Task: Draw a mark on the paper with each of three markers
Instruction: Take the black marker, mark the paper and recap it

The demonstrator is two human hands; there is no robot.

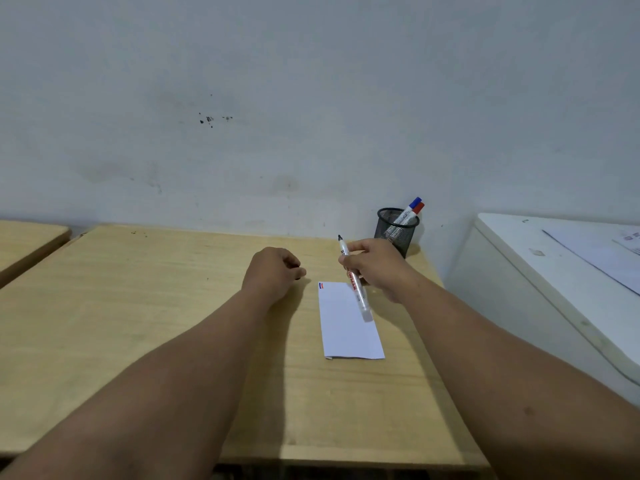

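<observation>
I see my left hand (273,271) curled into a loose fist, knuckles up, resting on the pale wooden tabletop (138,306). A small dark thing pokes out between its thumb and fingers; I cannot tell what it is.

Just to the right of that hand lies the folded white sheet of paper (346,334), flat on the tabletop, with a short blue stroke and a short red stroke at its far left corner. I cannot make out any third mark.

Above the paper's far end, my right hand (375,266) is closed around a white-barrelled marker with a bare black tip (354,282). The fingers pinch the barrel near its middle; the tip points away from me and up, and the butt end hangs over the paper.

Just beyond the right hand, by the wall, stands a black wire-mesh pen cup (396,230). Two more white markers lean in it, one with a blue cap (415,201) and one with a red cap (419,208).

Further right sits a white cabinet (554,289).
</observation>
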